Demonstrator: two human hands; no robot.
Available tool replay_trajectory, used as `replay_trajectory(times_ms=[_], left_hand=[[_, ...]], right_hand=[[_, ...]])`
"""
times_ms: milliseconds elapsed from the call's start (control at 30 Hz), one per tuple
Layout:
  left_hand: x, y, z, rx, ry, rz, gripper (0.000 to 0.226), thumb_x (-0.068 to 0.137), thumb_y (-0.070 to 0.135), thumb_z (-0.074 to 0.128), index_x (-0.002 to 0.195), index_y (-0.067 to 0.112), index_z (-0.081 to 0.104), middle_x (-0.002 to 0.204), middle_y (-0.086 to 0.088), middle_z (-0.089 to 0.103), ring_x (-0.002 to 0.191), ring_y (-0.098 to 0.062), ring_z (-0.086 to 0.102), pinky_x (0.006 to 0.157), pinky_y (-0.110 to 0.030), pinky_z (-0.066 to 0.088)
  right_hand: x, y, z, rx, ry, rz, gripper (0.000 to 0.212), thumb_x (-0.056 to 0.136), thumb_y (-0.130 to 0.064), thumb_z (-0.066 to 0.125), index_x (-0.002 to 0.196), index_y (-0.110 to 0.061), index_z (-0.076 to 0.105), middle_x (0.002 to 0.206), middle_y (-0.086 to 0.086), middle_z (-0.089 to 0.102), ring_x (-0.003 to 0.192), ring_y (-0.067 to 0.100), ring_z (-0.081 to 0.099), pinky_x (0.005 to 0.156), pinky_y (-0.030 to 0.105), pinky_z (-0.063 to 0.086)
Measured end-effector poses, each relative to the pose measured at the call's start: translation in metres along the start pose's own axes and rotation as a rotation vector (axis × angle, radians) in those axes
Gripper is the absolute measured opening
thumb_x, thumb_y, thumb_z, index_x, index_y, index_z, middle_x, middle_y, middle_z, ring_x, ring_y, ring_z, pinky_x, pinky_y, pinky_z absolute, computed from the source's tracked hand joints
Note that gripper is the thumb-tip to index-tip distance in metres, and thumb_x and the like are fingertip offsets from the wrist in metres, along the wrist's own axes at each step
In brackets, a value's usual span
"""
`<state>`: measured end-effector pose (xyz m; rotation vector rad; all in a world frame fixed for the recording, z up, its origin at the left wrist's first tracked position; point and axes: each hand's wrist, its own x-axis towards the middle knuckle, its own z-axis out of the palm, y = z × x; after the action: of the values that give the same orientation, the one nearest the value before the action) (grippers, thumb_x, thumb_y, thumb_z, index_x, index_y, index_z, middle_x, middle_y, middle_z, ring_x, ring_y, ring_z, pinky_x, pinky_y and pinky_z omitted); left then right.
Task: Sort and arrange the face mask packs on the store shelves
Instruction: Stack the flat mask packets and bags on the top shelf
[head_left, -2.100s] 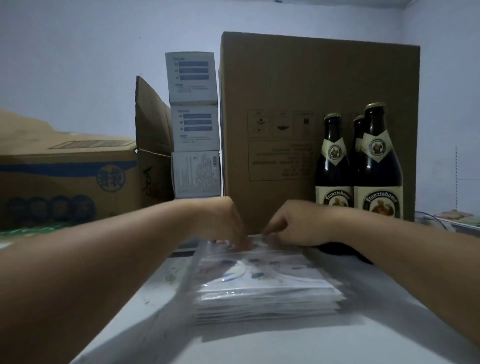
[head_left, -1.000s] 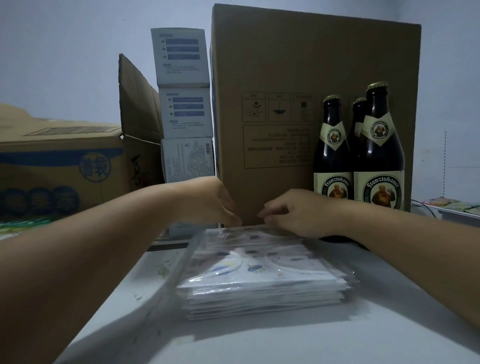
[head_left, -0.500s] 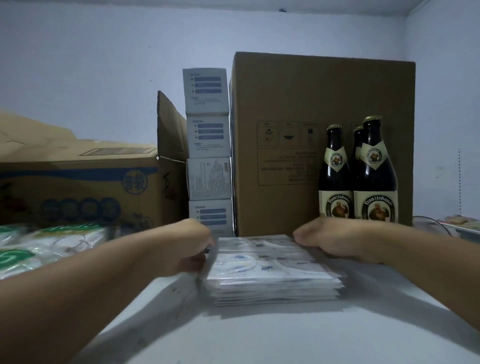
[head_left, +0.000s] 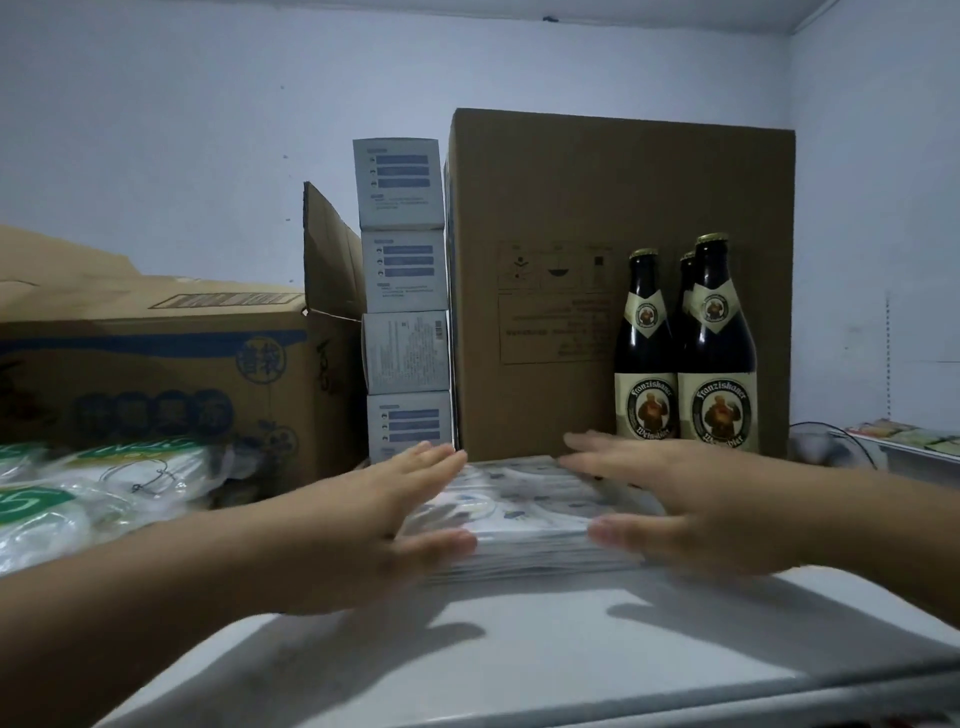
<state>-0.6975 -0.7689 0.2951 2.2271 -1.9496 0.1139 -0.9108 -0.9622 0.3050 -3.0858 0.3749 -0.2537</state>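
Mask packs (head_left: 524, 512) lie in a flat stack on the white shelf (head_left: 519, 639), just in front of the big carton (head_left: 545, 218). Left hand (head_left: 384, 519) flanks the stack's left side, fingers straight and together, thumb spread along the front edge; it grips nothing. Right hand (head_left: 691, 506) mirrors it on the right side, fingers straight, thumb at the front corner, flat against the stack rather than curled round it. Behind the right hand stand 3 dark beer bottles (head_left: 714, 353) against the carton. Left of the carton rises a stack of 4 small pale boxes (head_left: 405, 296), and beyond it sits a low brown box (head_left: 156, 364) with blue print. Bagged white goods (head_left: 98, 493) with green labels lie at far left.
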Motion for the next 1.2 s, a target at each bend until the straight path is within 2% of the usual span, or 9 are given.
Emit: replay_trajectory(times_ms=[100, 233, 467, 567, 667, 800, 867, 967, 1200], left_hand=[[-0.001, 0.008, 0.006, 0.256, -0.042, 0.003, 0.095, 0.073, 0.082, 0.026, 0.149, 0.040, -0.013, 0.136, 0.036, -0.029, 0.121, 0.021, -0.032, 0.103, -0.008, -0.013], [0.003, 0.008, 0.010, 0.310, -0.039, -0.001, 0.083, 0.087, 0.071, 0.029, 0.152, 0.035, -0.008, 0.156, 0.022, -0.011, 0.127, 0.013, -0.012, 0.107, -0.013, -0.004], [0.004, 0.005, 0.008, 0.332, -0.062, -0.017, 0.076, 0.090, 0.068, 0.029, 0.152, 0.038, -0.002, 0.160, 0.017, -0.001, 0.145, 0.000, -0.001, 0.106, -0.014, -0.001], [0.002, 0.007, 0.006, 0.323, -0.042, -0.046, 0.080, 0.088, 0.070, 0.031, 0.152, 0.038, -0.004, 0.161, 0.015, 0.001, 0.147, -0.004, 0.003, 0.107, -0.015, 0.004], [0.000, 0.012, 0.004, 0.381, -0.035, -0.080, 0.088, 0.078, 0.077, 0.020, 0.152, 0.036, -0.007, 0.161, 0.013, -0.001, 0.148, -0.007, -0.001, 0.115, -0.023, 0.009], [-0.005, 0.021, 0.004, 0.443, 0.074, -0.039, 0.090, 0.074, 0.078, 0.010, 0.152, 0.036, -0.002, 0.161, 0.013, 0.004, 0.148, -0.009, 0.005, 0.116, -0.028, 0.018], [-0.006, 0.027, 0.004, 0.505, 0.167, 0.089, 0.084, 0.076, 0.076, 0.008, 0.151, 0.039, 0.010, 0.158, 0.015, 0.020, 0.144, -0.010, 0.023, 0.110, -0.028, 0.032], [-0.002, 0.034, 0.005, 0.565, 0.165, 0.203, 0.065, 0.090, 0.066, 0.023, 0.148, 0.039, 0.023, 0.148, 0.016, 0.040, 0.130, -0.012, 0.042, 0.099, -0.029, 0.046], [0.003, 0.032, 0.008, 0.582, 0.125, 0.200, 0.054, 0.099, 0.054, 0.029, 0.150, 0.039, 0.020, 0.150, 0.016, 0.038, 0.134, -0.012, 0.041, 0.102, -0.028, 0.042]], right_hand=[[-0.010, -0.006, 0.008, -0.163, -0.059, -0.035, 0.083, 0.077, -0.082, 0.030, 0.145, -0.050, -0.005, 0.152, -0.033, -0.008, 0.139, -0.010, -0.003, 0.112, 0.019, 0.005], [-0.009, -0.007, 0.010, -0.187, -0.071, -0.009, 0.068, 0.092, -0.064, 0.034, 0.150, -0.042, 0.004, 0.158, -0.022, 0.003, 0.144, -0.002, 0.006, 0.114, 0.017, 0.008], [-0.009, -0.005, 0.015, -0.158, -0.069, 0.027, 0.061, 0.096, -0.058, 0.030, 0.150, -0.041, 0.006, 0.159, -0.016, 0.004, 0.144, 0.000, 0.005, 0.106, 0.012, 0.003], [-0.009, -0.007, 0.013, -0.143, -0.078, 0.046, 0.063, 0.096, -0.057, 0.032, 0.151, -0.039, 0.008, 0.160, -0.013, 0.005, 0.145, 0.004, 0.008, 0.105, 0.013, 0.004], [-0.009, -0.010, 0.011, -0.151, -0.070, 0.044, 0.065, 0.096, -0.059, 0.033, 0.152, -0.035, 0.009, 0.160, -0.011, 0.007, 0.146, 0.007, 0.012, 0.105, 0.014, 0.007], [-0.010, -0.012, 0.009, -0.202, -0.062, 0.033, 0.067, 0.096, -0.059, 0.031, 0.152, -0.033, 0.007, 0.161, -0.009, 0.004, 0.147, 0.010, 0.008, 0.116, 0.024, 0.009], [-0.011, -0.017, 0.009, -0.229, -0.036, -0.001, 0.065, 0.096, -0.057, 0.032, 0.152, -0.033, 0.007, 0.161, -0.009, 0.005, 0.147, 0.011, 0.010, 0.116, 0.027, 0.012], [-0.011, -0.025, 0.010, -0.246, -0.033, -0.054, 0.061, 0.098, -0.053, 0.033, 0.151, -0.034, 0.010, 0.160, -0.009, 0.011, 0.146, 0.014, 0.014, 0.117, 0.029, 0.015], [-0.010, -0.027, 0.006, -0.268, -0.099, -0.037, 0.056, 0.100, -0.046, 0.034, 0.151, -0.037, 0.011, 0.155, -0.003, 0.031, 0.137, 0.023, 0.036, 0.112, 0.040, 0.033]])
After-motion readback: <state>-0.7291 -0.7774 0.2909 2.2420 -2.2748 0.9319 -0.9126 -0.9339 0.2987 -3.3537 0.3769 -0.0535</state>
